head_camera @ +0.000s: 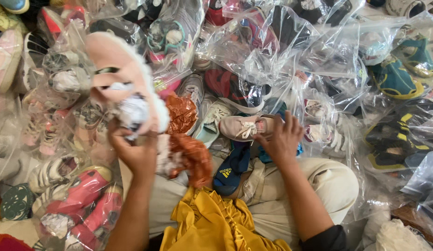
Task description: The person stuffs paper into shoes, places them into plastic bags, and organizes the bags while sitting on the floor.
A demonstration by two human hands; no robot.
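My left hand (pixel 133 148) holds up a pink fluffy shoe (pixel 119 76) and is stuffing crumpled white paper (pixel 133 111) into its opening. My right hand (pixel 281 137) grips the heel of a pale pink sneaker (pixel 242 126) with white laces, lying sideways just beyond my knees. Crumpled orange-brown paper (pixel 186 139) sits between the two hands. A dark blue sandal (pixel 230 169) rests on my lap under the sneaker. My legs in beige trousers (pixel 319 181) and a yellow cloth (pixel 207 223) fill the lower middle.
Clear plastic bags (pixel 281 51) with pairs of shoes lie all around. Red-pink shoes in a bag (pixel 84 204) are at the lower left. Teal and yellow sandals (pixel 398 76) and dark shoes (pixel 393 139) lie on the right. A white and mint sneaker (pixel 212 122) lies in the middle.
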